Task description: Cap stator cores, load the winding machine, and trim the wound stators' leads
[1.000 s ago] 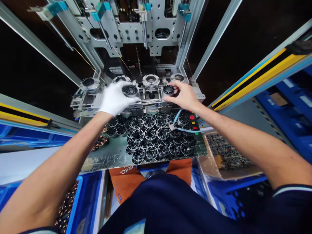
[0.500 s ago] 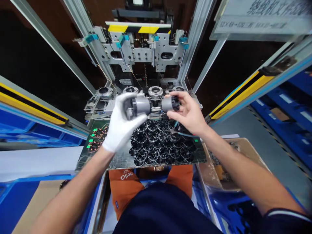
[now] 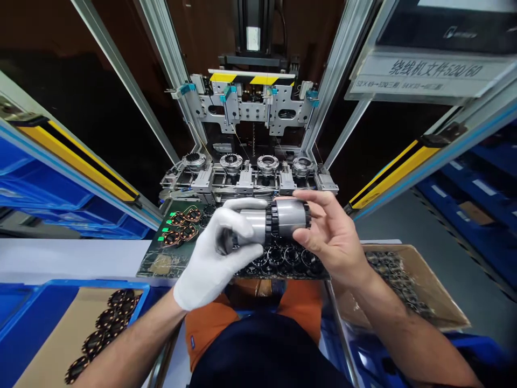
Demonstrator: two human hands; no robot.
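Note:
In a white glove, my left hand [image 3: 212, 253] is closed round a grey metal stator core [image 3: 258, 223] with black toothed end pieces. My bare right hand [image 3: 335, 237] grips a second stator core [image 3: 290, 216] between thumb and fingers. Both cores lie sideways, end to end, their black ends meeting or nearly so. Below them, rows of black-rimmed stator cores [image 3: 277, 256] stand on the dark green board [image 3: 161, 264], partly hidden by my hands. Copper-wound stators [image 3: 177, 237] with green tags sit at the board's left.
Behind the board stands a winding machine with several round fixtures [image 3: 267, 164] and a striped head [image 3: 252, 79]. Yellow guard bars [image 3: 390, 175] flank both sides. A blue bin [image 3: 52, 288] at left holds wound stators; a carton [image 3: 440, 302] at right holds many metal parts.
My two hands have come together, so the stator cores, apart before, are now end to end. The view has shifted, showing more of the left bin and right carton.

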